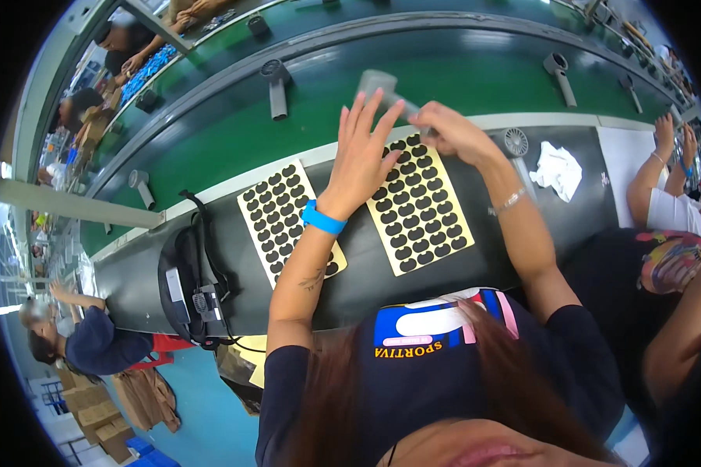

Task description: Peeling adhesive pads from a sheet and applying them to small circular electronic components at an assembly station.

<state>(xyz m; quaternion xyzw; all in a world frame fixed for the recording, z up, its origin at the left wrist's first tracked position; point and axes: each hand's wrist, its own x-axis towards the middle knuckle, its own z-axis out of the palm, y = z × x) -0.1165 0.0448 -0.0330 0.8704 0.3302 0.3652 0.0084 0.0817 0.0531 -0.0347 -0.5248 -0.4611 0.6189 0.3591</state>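
Note:
My right hand [456, 134] is closed around the lower end of a grey handheld fan [378, 81], whose outline is smeared by motion. The fan slants up and left over the near edge of the green belt. My left hand [358, 152], with a blue wristband, has its fingers stretched out and overlaps the fan; whether they touch it I cannot tell. Below my hands lies a pale yellow sheet of black rounded stickers [422, 204], partly covered at its upper corner. A second sticker sheet [276, 208] lies to its left, partly behind my left forearm.
On the green conveyor belt [210, 117] stand several grey fans, one [276, 89] left of my hands and another [559, 78] to the right. The black table holds a fan [516, 146], a crumpled white wrapper [558, 170] and a black strapped device [191, 280]. Co-workers sit on both sides.

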